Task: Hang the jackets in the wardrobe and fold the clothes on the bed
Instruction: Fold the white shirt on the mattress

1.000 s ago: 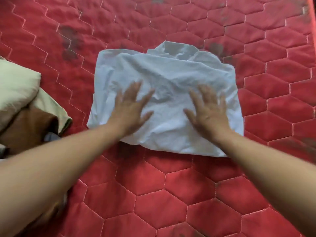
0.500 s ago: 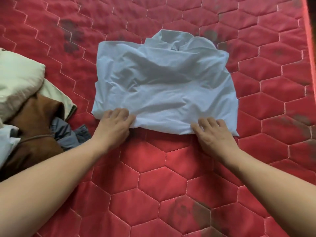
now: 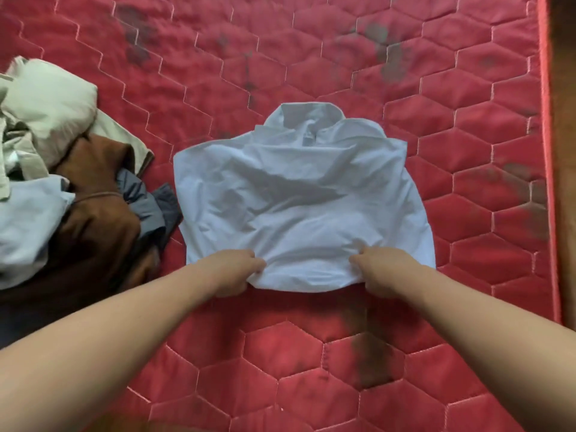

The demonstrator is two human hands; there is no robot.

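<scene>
Both hands, left (image 3: 232,271) and right (image 3: 381,269), pinch shirt (image 3: 299,198) near hem mid-bed (image 3: 311,353); I lift evenly, fold toward collar, keep edges aligned.

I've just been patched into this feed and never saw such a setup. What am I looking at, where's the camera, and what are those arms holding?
No machine here: these are a person's two bare arms, filmed by one camera worn on their head, looking forward and down. The left hand and right hand each grip the near edge of a partly folded white shirt, its collar pointing away, lying on a red quilted mattress. At the left sits a heap of unfolded clothes, a brown garment and a grey garment among them.
</scene>
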